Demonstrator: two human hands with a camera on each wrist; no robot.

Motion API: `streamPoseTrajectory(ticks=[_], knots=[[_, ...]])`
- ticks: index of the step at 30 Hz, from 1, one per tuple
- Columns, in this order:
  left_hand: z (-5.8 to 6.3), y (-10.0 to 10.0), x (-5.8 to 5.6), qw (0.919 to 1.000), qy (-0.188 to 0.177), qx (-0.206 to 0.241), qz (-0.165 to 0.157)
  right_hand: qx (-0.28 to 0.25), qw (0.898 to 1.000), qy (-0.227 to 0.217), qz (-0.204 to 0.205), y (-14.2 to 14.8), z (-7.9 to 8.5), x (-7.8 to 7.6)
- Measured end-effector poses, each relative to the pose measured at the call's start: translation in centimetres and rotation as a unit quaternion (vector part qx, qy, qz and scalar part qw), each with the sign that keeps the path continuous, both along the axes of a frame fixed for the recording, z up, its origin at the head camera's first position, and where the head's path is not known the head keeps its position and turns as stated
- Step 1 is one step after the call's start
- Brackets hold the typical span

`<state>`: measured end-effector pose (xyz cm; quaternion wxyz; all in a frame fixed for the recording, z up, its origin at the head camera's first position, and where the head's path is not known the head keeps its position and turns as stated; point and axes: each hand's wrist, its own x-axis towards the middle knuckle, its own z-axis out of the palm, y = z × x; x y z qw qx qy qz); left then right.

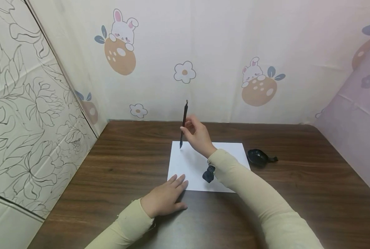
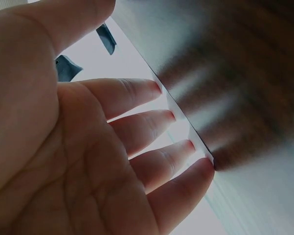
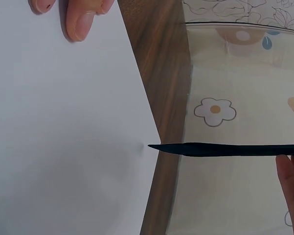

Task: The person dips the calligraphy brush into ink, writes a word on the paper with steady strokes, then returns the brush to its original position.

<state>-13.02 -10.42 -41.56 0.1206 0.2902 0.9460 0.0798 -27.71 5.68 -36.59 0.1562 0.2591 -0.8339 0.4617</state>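
My right hand (image 1: pixel 199 135) pinches a dark ink brush (image 1: pixel 185 116) by its handle, the brush nearly upright with its pointed tip down. In the right wrist view the brush tip (image 3: pixel 159 147) is close over a corner of the white paper (image 3: pixel 63 112), which bears no marks that show. The paper (image 1: pixel 185 166) lies flat on the table. At its near left corner rests my left hand (image 1: pixel 166 197), fingers spread and straight, fingertips on the sheet's edge and the thumb out over the wood.
A black leaf-shaped ink dish (image 1: pixel 258 157) stands just right of the paper. The brown wooden table (image 1: pixel 125 166) meets a curtain (image 1: pixel 216 86) printed with rabbits and flowers at the back. A panel with line-drawn flowers (image 1: pixel 32 103) borders the left side.
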Motion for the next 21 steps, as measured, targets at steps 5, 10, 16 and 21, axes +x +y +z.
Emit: streamPoseTrajectory(ticks=[5,10,16,21], knots=[[0.06,-0.01,0.03,1.0,0.002,0.005,-0.003,-0.004,1.0,-0.003,0.001,-0.04,-0.15,0.15],[0.17,0.0,0.15,0.9999,0.004,0.008,-0.005,-0.002,1.0,-0.012,0.001,0.03,-0.31,0.32],[0.33,0.05,0.22,0.9999,0.003,0.009,-0.006,0.001,1.0,-0.017,0.001,0.13,-0.39,0.4],[0.4,0.12,0.22,1.0,-0.002,0.006,-0.002,0.0,1.0,-0.025,0.004,0.12,-0.4,0.54]])
